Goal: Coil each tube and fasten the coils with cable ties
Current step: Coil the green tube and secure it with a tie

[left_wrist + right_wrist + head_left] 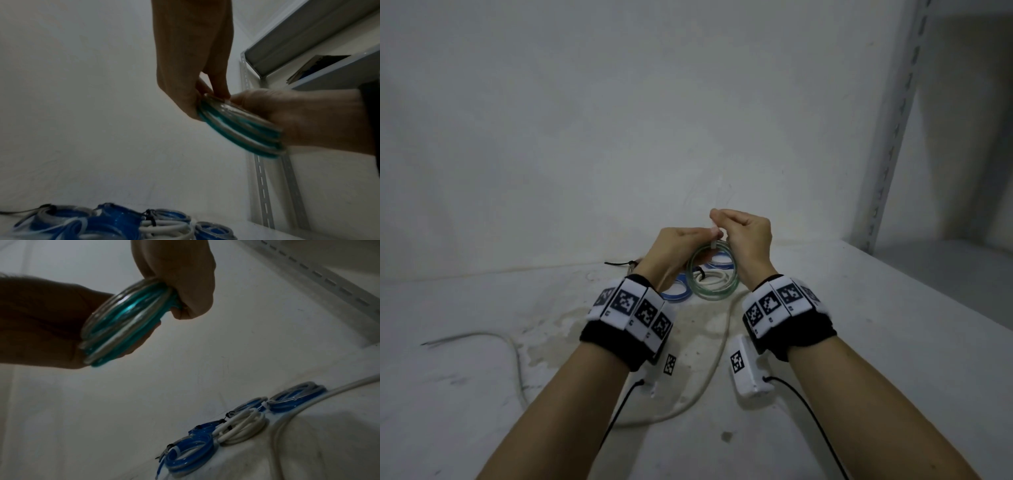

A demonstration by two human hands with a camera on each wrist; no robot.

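Coils [242, 425] tied, blue and white, on table [825, 342] below hands. Left hand [674, 253] grips green coil [712, 274]; right hand [748, 236] pinches white tie [714, 245] at its top.

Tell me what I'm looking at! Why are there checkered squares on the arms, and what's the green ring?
These are a person's two hands, no robot. The checkered bands carry small cameras: one picture comes from the head, the other two from the wrists. The left hand and right hand hold up a green tube coil and pinch a white cable tie round its top. Below, on the white surface, lie blue coils and a white coil, already tied, beside a long loose tube.
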